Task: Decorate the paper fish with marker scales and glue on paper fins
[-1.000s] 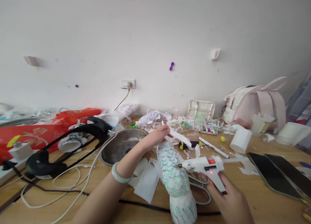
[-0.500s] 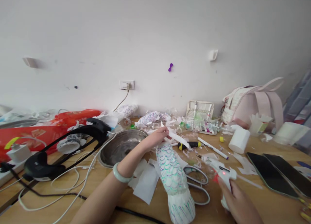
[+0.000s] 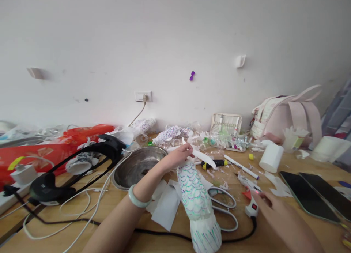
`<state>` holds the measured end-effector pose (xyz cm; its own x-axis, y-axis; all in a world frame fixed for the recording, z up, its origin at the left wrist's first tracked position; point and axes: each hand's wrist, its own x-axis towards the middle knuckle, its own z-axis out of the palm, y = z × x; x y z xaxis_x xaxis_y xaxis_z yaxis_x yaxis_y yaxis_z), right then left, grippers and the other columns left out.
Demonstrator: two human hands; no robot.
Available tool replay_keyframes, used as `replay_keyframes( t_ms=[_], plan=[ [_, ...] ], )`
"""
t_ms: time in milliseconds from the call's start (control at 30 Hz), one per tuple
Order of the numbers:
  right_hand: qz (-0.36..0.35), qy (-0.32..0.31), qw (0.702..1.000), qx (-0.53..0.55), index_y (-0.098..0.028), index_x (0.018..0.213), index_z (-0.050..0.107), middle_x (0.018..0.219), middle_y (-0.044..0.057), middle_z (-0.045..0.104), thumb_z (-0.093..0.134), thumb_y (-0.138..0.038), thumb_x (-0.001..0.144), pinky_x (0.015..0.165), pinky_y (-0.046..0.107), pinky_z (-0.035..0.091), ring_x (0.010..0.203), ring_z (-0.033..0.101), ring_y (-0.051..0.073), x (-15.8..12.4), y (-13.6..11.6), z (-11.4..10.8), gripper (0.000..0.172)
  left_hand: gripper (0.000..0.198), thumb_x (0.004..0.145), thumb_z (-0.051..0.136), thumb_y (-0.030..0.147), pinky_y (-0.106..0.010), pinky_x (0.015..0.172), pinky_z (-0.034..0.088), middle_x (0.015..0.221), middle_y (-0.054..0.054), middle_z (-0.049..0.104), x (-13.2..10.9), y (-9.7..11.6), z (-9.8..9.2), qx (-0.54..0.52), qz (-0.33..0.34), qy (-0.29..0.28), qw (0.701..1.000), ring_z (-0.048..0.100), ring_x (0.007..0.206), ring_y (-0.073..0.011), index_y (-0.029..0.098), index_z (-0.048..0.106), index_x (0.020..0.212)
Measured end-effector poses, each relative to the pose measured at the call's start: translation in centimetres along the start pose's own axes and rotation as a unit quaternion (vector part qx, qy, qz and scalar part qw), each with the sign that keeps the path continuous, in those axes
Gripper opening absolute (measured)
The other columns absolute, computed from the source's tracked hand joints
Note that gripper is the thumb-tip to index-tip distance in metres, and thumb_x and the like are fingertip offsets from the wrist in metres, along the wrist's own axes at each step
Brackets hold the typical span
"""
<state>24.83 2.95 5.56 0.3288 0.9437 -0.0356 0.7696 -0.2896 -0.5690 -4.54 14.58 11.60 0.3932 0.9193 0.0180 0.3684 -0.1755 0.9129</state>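
My left hand (image 3: 179,155) pinches a white paper strip (image 3: 201,156) against the top of a bottle covered with drawn fish scales (image 3: 196,198), which stands tilted in the middle of the wooden desk. My right hand (image 3: 276,211) rests at the lower right, its fingers lying on the handle of a white hot glue gun (image 3: 251,196) that lies on the desk with a red light showing. How tightly the right fingers grip it is unclear. A pair of scissors (image 3: 225,205) lies between the bottle and the glue gun.
A metal bowl (image 3: 137,165), black headset (image 3: 68,169) and white cables lie to the left. A marker pen (image 3: 241,167), paper scraps, a white roll (image 3: 271,158), a pencil case (image 3: 226,123), a pink bag (image 3: 287,116) and two dark phones (image 3: 312,198) fill the right.
My right hand swung the glue gun away from the bottle, to the right and down onto the desk. My left hand stayed on the strip at the bottle's top.
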Motion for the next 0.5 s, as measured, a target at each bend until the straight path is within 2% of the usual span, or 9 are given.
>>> replay_keyframes(
  t_ms=[100,167,233,333,500],
  plan=[
    [-0.136,0.066,0.988,0.041,-0.022,0.081,0.067,0.083,0.009,0.071,0.042,-0.059,0.077,0.064,0.036,0.045,0.076,0.065,0.028,0.1,-4.5,-0.8,0.045,0.017,0.087,0.044,0.034,-0.024,0.053,0.026,0.070,0.004,0.052,0.0,-0.1,0.1,0.014,0.016,-0.003,1.000,0.032,0.053,-0.0100,0.021,0.047,0.078],
    [-0.210,0.092,0.970,0.078,-0.020,0.086,0.069,0.092,0.010,0.070,0.045,-0.052,0.079,0.069,0.036,0.045,0.077,0.063,0.025,0.8,-7.6,-0.8,0.041,0.016,0.087,0.045,0.033,-0.025,0.052,0.024,0.063,0.006,0.043,0.0,0.0,0.2,0.023,0.024,-0.003,0.999,0.030,0.053,-0.0104,0.021,0.048,0.077],
    [-0.261,0.071,0.957,0.105,-0.018,0.095,0.070,0.099,0.010,0.069,0.045,-0.048,0.080,0.071,0.035,0.046,0.082,0.062,0.024,1.7,-10.1,-0.4,0.041,0.016,0.087,0.044,0.032,-0.025,0.052,0.024,0.061,0.006,0.037,0.0,0.1,0.2,0.030,0.030,-0.004,0.999,0.029,0.053,-0.0106,0.021,0.047,0.077],
    [-0.279,0.015,0.953,0.119,-0.018,0.099,0.070,0.097,0.007,0.071,0.046,-0.043,0.080,0.069,0.032,0.045,0.079,0.062,0.021,2.7,-11.9,0.3,0.039,0.015,0.087,0.044,0.030,-0.024,0.053,0.026,0.062,0.006,0.036,-0.1,0.2,0.2,0.042,0.039,0.002,0.998,0.031,0.055,-0.0105,0.020,0.048,0.076],
    [-0.260,-0.058,0.953,0.146,-0.016,0.088,0.069,0.082,0.006,0.073,0.047,-0.039,0.079,0.065,0.029,0.046,0.072,0.064,0.020,2.2,-12.1,0.7,0.033,0.015,0.086,0.045,0.027,-0.024,0.062,0.034,0.069,0.004,0.045,-0.2,0.5,0.3,0.061,0.065,0.014,0.996,0.040,0.065,-0.0118,0.020,0.050,0.074]
  ],
)
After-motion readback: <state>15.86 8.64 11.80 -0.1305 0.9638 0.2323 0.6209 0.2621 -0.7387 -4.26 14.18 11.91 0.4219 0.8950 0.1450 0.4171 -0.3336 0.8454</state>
